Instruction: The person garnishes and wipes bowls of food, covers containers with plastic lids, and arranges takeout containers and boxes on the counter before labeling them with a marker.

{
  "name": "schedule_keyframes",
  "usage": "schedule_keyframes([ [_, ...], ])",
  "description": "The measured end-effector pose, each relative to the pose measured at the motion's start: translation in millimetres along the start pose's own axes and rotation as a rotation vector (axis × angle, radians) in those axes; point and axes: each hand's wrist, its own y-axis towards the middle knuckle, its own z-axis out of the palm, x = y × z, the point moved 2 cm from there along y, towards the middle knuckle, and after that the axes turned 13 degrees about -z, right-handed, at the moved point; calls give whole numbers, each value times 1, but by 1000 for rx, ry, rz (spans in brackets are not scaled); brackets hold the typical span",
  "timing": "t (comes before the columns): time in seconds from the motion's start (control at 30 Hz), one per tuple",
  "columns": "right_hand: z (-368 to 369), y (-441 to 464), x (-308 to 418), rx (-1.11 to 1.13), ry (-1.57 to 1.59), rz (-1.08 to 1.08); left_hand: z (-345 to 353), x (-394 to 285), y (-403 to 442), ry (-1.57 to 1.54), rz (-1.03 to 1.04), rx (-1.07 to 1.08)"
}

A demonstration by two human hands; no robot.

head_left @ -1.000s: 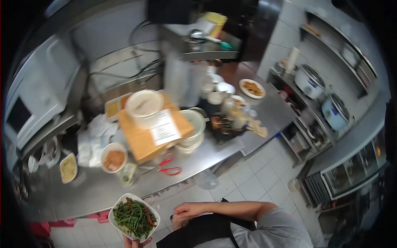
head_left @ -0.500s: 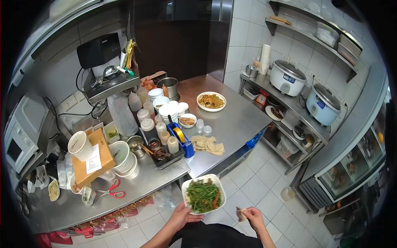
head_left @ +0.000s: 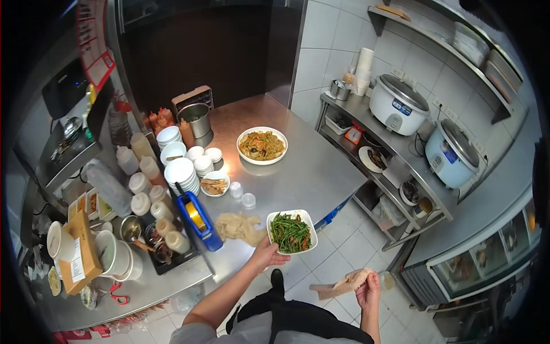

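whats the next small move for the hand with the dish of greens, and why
Probably ease the dish further over the table and lower it beside the round plate. The left hand alone supports it, from one side; it appears at the table's edge; and the right hand is occupied with what looks like a cloth.

Bean dish (head_left: 310, 220) right of cloth (head_left: 238, 227), noodle plate (head_left: 262, 161) behind both.
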Motion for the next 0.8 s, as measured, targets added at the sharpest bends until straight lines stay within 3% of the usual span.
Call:
schedule_keyframes([
  [0.27,71,203,8,186,-153,13,-7,-113,113,266,-258,278],
  [0.33,93,251,-7,276,-243,53,-12,-135,132,420,-230,153],
  [0.43,138,316,-51,421,-643,15,-34,-142,176,610,-93,-44],
  [0.53,184,367,-115,711,-963,-80,-38,-137,188,746,5,-216],
  [0.6,202,376,-161,809,-827,58,-16,-161,172,740,-7,-342],
  [0.67,203,396,-222,1170,-837,-12,-13,-166,170,896,107,-484],
  [0.73,231,389,-239,1480,-870,135,0,-167,162,1031,205,-601],
  [0.77,244,383,-244,1634,-881,214,4,-170,159,980,90,-593],
  [0.8,253,378,-246,1730,-935,248,5,-168,159,1002,114,-628],
])
